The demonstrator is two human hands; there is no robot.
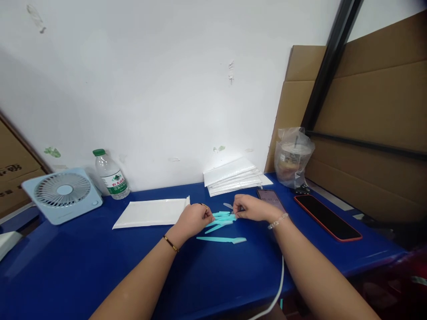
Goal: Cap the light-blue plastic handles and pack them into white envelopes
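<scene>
Several turquoise eyebrow razors (222, 221) lie in a loose pile on the blue table, between my two hands. My left hand (196, 218) pinches the left ends of razors in the pile, its fingertips closed. From the other side, my right hand (248, 208) has thumb and fingers closed at the right ends; how many razors either hand grips is hidden. Nearer to me, a single turquoise razor (218, 239) lies apart, pointing left. A small translucent piece (228, 206) shows just behind the pile, beside my right fingertips.
Left of the pile are a white padded envelope (150, 212), a water bottle (113, 175) and a blue fan (63, 193). More envelopes (233, 175) are stacked by the wall. At right are phones (327, 218), a bagged drink cup (293, 160) and a white cable (279, 284).
</scene>
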